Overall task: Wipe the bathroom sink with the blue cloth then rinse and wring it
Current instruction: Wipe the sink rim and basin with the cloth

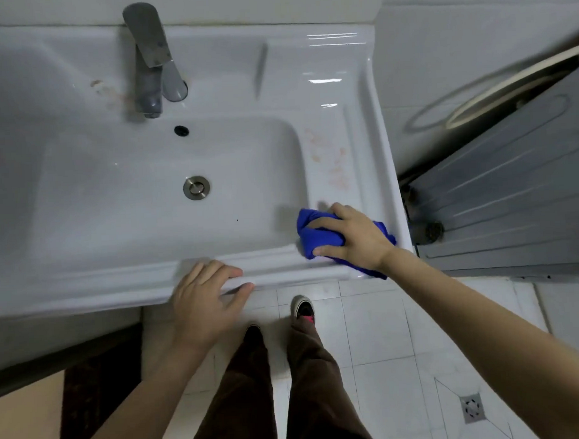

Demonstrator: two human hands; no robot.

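Bathroom sink [118, 276] fills the view, its front rim under the fingers of both hands. The left hand [205, 299] rests on that rim, fingers relaxed and spread. The right hand [355, 236] curls its fingers round the bunched blue cloth [319, 238], pressed beneath them on the sink's near right corner. Rusty stains [332, 157] lie beyond those fingertips.

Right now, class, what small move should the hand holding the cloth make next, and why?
Probably slide the cloth away from the body, up the sink ledge. The right hand grips it at the front right corner, and orange stains lie just beyond it, not yet wiped.
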